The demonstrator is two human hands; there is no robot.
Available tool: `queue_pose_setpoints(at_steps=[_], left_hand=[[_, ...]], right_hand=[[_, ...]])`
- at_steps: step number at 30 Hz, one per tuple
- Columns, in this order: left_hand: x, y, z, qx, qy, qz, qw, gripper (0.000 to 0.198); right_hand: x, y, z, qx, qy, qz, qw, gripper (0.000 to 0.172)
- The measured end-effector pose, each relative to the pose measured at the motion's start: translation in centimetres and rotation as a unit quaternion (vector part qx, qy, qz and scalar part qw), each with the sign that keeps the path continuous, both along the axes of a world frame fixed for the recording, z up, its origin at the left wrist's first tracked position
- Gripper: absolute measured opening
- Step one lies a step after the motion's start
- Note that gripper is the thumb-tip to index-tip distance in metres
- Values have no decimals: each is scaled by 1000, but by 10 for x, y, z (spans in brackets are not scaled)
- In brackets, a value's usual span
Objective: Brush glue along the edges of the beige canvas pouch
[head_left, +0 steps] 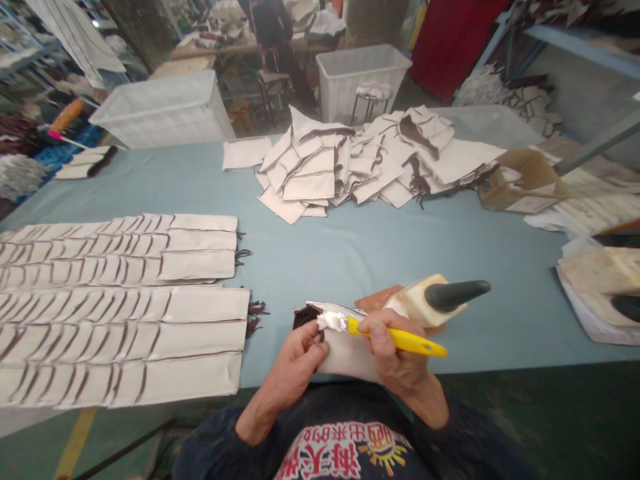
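My right hand (395, 353) grips a paintbrush (407, 341) with a yellow handle. Its bristle end, coated in white, rests at the open end of a cream fabric piece (347, 353) with a dark lining. My left hand (295, 363) pinches the edge of that piece close to the bristles, and the piece lies at the table's front edge against my body. Just beyond my right hand stands a cream container (415, 303) with a dark grey spout-like part (457, 295), on a brown board (377, 298).
Overlapping rows of cream pieces (195, 313) cover the left of the blue-green table (400, 247). A loose heap of such pieces (345, 160) lies at the back, beside a cardboard box (523, 180). White bins (165, 107) stand beyond, near a person (275, 40).
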State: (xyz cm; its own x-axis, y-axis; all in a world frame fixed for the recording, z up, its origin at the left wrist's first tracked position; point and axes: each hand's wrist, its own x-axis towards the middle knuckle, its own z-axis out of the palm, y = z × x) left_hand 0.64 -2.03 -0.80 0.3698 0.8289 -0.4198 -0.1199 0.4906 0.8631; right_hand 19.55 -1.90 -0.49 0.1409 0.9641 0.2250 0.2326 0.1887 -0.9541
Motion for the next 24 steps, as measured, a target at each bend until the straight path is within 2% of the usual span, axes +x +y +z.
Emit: queue_pose_setpoints(at_steps=[3,5,8,12,16,21,24], left_hand=[[-1,-1,-2,-32,-25,27,999,39],[-2,-1,-4,-49,-42,38,997,35],[-4,-1,-4,-60,-51,37,996,32],[-4,-2,-5,-58,-47,32,997,33],[-4,-2,-6,-72,-56,47,995,29],[-2,-2,-5,-80,-59,61,993,27],[-1,-3,-5,-81,-58,61,993,26]], right_hand=[[4,1,-7,51,-54,-5,997,30],[7,-2,-8,57,-65,-18,996,33],[6,-3,-5,87,-87,-7,992,34],[2,8,3,153,-142,14,978,34],[5,11,5,142,-141,-9,980,32],[3,2,-1,141,-117,39,982,27],[2,3,-1,144,-136,14,980,26]])
